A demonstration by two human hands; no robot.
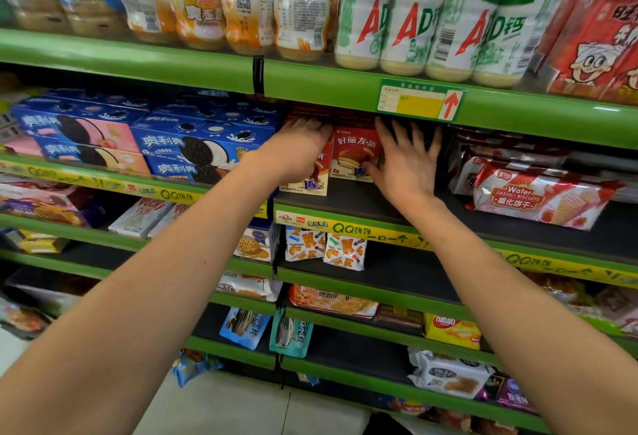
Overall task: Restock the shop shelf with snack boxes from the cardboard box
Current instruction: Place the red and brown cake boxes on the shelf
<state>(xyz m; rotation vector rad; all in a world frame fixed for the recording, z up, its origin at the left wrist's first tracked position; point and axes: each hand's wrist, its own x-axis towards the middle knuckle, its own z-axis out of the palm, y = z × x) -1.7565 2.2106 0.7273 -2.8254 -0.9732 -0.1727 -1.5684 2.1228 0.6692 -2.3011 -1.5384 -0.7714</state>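
Both hands flat: the left hand point(303, 144) and right hand point(407, 161) bracket the red cardboard pie boxes point(355, 155); best squeeze them square, fronts flush.

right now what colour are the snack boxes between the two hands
Red snack boxes, with a chocolate pie pictured on the front; head view.

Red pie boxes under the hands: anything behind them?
More red cartons are dimly visible behind the front red pie boxes; the left hand and shelf shadow hide the rest.
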